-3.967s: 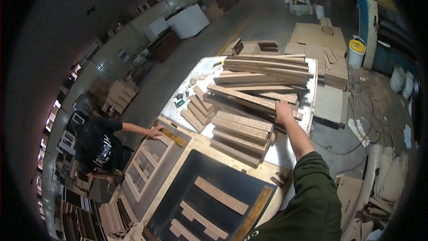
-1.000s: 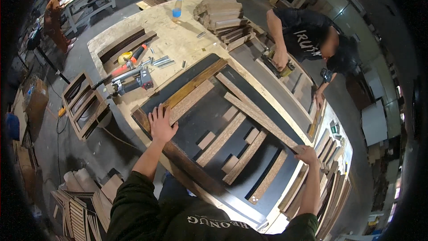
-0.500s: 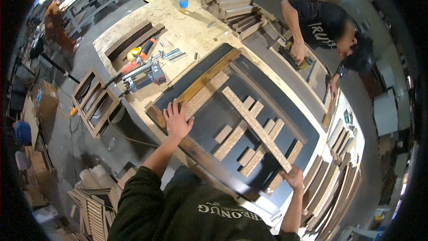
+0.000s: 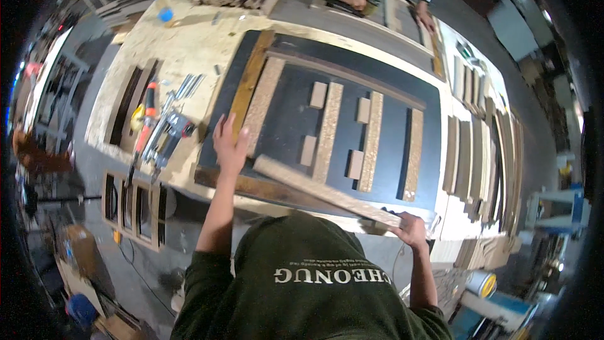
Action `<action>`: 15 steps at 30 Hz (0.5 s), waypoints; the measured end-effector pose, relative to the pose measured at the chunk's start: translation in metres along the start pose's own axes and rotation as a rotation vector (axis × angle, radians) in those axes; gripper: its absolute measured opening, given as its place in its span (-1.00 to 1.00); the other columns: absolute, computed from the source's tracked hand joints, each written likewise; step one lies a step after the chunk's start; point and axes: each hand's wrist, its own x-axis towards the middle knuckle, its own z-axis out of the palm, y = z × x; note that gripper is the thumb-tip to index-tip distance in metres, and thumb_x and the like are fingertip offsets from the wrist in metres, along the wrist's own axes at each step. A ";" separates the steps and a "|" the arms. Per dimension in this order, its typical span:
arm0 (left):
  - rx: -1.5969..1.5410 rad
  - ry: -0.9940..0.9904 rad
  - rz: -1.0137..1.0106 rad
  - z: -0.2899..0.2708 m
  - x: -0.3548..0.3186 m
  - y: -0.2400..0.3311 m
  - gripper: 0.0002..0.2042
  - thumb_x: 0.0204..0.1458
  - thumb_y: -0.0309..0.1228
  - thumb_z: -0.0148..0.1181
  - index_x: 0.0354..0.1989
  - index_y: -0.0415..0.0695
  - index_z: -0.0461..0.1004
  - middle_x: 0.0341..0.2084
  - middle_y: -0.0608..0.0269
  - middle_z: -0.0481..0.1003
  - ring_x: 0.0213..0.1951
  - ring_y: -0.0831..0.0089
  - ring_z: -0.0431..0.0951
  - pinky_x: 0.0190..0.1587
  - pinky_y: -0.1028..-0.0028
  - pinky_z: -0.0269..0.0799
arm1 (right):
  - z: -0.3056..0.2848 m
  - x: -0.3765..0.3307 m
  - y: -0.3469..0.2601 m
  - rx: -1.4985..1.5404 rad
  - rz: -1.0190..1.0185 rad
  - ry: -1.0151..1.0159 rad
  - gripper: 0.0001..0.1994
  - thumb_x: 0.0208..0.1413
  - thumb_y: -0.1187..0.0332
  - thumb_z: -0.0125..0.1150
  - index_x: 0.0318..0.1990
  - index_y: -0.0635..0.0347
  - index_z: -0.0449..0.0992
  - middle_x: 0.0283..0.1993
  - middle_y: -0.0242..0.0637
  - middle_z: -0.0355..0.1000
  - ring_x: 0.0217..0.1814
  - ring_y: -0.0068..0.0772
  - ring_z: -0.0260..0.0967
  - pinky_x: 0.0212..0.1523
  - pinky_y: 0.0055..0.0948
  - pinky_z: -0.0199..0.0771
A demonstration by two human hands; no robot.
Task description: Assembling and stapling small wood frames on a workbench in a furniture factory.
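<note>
Left hand [image 4: 231, 148], fingers apart; right hand [image 4: 412, 230] clamped on wooden strip [image 4: 324, 191], gripped end hidden

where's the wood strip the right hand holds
In the head view, the wood strip slants over the near side of the black board, right end in the right hand, left end near the left hand.

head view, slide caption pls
The right hand holds one end of a wooden strip near slats on a black board.

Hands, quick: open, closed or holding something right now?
Left hand: open, at the long yellow-brown wooden bar.
Right hand: closed, holding the end of a long light-brown wooden strip.
</note>
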 end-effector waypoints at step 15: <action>0.238 -0.564 0.416 -0.009 -0.057 0.049 -0.62 -0.03 -0.05 0.21 -0.17 -0.07 0.52 0.03 0.16 0.33 0.24 0.14 0.13 0.29 -0.12 -0.29 | 0.024 0.054 -0.023 -0.067 -0.268 0.457 -0.57 -0.34 0.33 0.47 -0.22 0.18 0.49 -0.20 -0.19 0.41 -0.09 -0.09 0.34 -0.11 -0.20 0.33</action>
